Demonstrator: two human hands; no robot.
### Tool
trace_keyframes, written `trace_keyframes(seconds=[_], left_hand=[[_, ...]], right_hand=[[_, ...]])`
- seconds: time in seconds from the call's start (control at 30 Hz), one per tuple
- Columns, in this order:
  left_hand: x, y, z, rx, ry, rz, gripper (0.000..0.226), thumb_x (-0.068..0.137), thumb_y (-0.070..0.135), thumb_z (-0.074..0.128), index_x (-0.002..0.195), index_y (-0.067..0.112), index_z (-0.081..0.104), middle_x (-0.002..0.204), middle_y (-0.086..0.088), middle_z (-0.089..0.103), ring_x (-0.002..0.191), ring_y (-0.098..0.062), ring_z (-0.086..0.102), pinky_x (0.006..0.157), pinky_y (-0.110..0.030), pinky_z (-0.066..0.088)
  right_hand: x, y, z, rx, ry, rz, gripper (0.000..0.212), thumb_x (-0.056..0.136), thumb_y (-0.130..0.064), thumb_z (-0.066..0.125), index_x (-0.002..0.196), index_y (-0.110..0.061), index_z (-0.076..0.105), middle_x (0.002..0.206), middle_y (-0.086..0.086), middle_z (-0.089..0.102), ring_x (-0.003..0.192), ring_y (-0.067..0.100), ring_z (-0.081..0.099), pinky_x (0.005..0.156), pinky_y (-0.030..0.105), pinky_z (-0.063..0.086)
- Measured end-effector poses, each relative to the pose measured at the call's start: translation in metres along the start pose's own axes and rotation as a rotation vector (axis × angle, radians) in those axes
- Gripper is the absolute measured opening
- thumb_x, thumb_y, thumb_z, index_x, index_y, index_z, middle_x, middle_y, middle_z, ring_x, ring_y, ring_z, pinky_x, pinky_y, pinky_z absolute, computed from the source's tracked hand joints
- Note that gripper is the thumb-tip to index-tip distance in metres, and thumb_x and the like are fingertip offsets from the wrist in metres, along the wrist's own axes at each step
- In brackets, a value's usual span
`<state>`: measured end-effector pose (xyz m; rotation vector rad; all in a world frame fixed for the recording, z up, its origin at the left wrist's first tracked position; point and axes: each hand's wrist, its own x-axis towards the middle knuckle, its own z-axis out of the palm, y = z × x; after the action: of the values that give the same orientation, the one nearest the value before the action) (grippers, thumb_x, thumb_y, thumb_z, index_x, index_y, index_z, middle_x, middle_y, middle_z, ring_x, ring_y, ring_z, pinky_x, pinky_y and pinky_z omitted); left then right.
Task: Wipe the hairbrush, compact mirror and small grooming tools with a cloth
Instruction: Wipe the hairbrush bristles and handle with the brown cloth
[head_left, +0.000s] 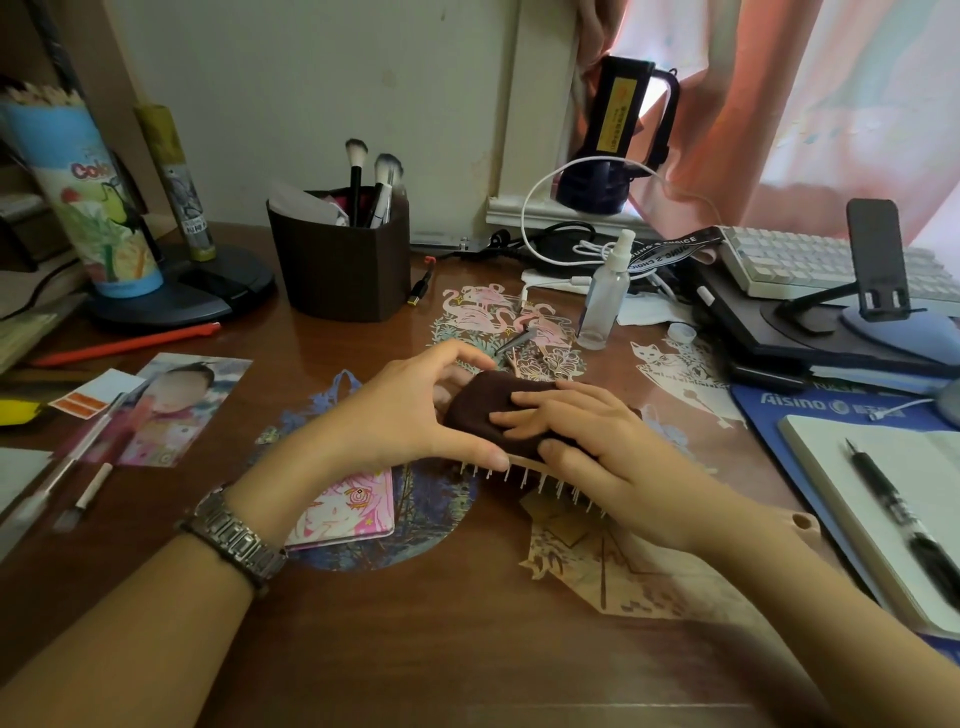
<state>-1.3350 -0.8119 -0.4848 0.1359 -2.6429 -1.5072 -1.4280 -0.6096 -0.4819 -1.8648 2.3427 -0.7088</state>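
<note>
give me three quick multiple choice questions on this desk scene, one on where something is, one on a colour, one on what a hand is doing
1. Where does the clear spray bottle stand?
A. beyond the hands, right of the brown brush holder
B. on the open notebook
C. beside the photo at the left

2. What colour is the cloth on the hairbrush?
A. white
B. dark brown
C. blue

3. What is the right hand doing?
A. holding a pen
B. resting idle on the keyboard
C. pressing the cloth onto the hairbrush

Answers:
1 A: it stands upright on the desk, right of the holder.
2 B: the cloth is dark brown.
3 C: its fingers lie on the cloth, while the left hand grips the hairbrush's end.
</note>
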Motion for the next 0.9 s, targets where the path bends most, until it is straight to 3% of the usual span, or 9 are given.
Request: trace_keyframes(seconds=[0.27, 0.4, 0.57, 0.67, 0.77, 0.9], left_hand=[[-0.001, 0.003, 0.002, 0.063, 0.01, -0.008, 0.078, 0.04, 0.054, 0.084, 0.107, 0.035, 0.047, 0.11, 0.015, 0.061, 0.087, -0.009, 0.067, 0.081, -0.038, 0.057], [-0.001, 0.004, 0.002, 0.045, -0.005, 0.002, 0.07, 0.044, 0.049, 0.084, 0.098, 0.029, 0.044, 0.108, 0.01, 0.064, 0.081, -0.012, 0.068, 0.08, -0.039, 0.058], [-0.002, 0.007, 0.001, 0.052, -0.015, -0.005, 0.066, 0.046, 0.044, 0.085, 0.094, 0.028, 0.043, 0.109, 0.009, 0.063, 0.08, -0.013, 0.068, 0.078, -0.036, 0.058], [-0.003, 0.008, 0.0, 0.046, -0.004, 0.002, 0.065, 0.049, 0.037, 0.086, 0.097, 0.023, 0.043, 0.11, 0.008, 0.063, 0.081, -0.013, 0.068, 0.078, -0.032, 0.058], [-0.003, 0.009, -0.001, 0.054, -0.005, 0.008, 0.065, 0.054, 0.033, 0.087, 0.104, 0.026, 0.047, 0.109, 0.012, 0.063, 0.089, -0.008, 0.066, 0.082, -0.029, 0.056], [-0.002, 0.008, 0.001, 0.069, -0.055, 0.007, 0.074, 0.054, 0.036, 0.088, 0.115, 0.04, 0.046, 0.112, 0.029, 0.059, 0.105, 0.009, 0.056, 0.089, -0.018, 0.045]], right_hand=[[-0.021, 0.011, -0.006, 0.04, -0.003, 0.023, 0.038, 0.094, -0.03, 0.03, 0.118, -0.023, 0.059, 0.134, -0.023, 0.052, 0.134, -0.009, 0.032, 0.116, 0.017, 0.012], [-0.044, 0.019, -0.015, 0.084, 0.013, 0.074, 0.036, 0.094, -0.031, 0.033, 0.118, -0.03, 0.06, 0.133, -0.031, 0.05, 0.134, -0.01, 0.033, 0.113, 0.014, 0.019], [-0.068, 0.027, -0.024, 0.129, 0.038, 0.114, 0.035, 0.093, -0.035, 0.034, 0.113, -0.03, 0.062, 0.131, -0.032, 0.051, 0.132, -0.009, 0.037, 0.108, 0.028, 0.03], [-0.077, 0.031, -0.026, 0.136, 0.031, 0.126, 0.03, 0.096, -0.029, 0.039, 0.114, -0.031, 0.062, 0.13, -0.034, 0.051, 0.131, -0.01, 0.037, 0.108, 0.024, 0.032], [-0.082, 0.032, -0.027, 0.139, 0.006, 0.137, 0.031, 0.096, -0.022, 0.042, 0.119, -0.034, 0.06, 0.133, -0.034, 0.049, 0.133, -0.009, 0.035, 0.109, 0.015, 0.03], [-0.083, 0.034, -0.026, 0.063, -0.012, 0.092, 0.039, 0.092, -0.038, 0.051, 0.13, -0.035, 0.053, 0.139, -0.031, 0.045, 0.135, -0.007, 0.033, 0.111, 0.018, 0.031]])
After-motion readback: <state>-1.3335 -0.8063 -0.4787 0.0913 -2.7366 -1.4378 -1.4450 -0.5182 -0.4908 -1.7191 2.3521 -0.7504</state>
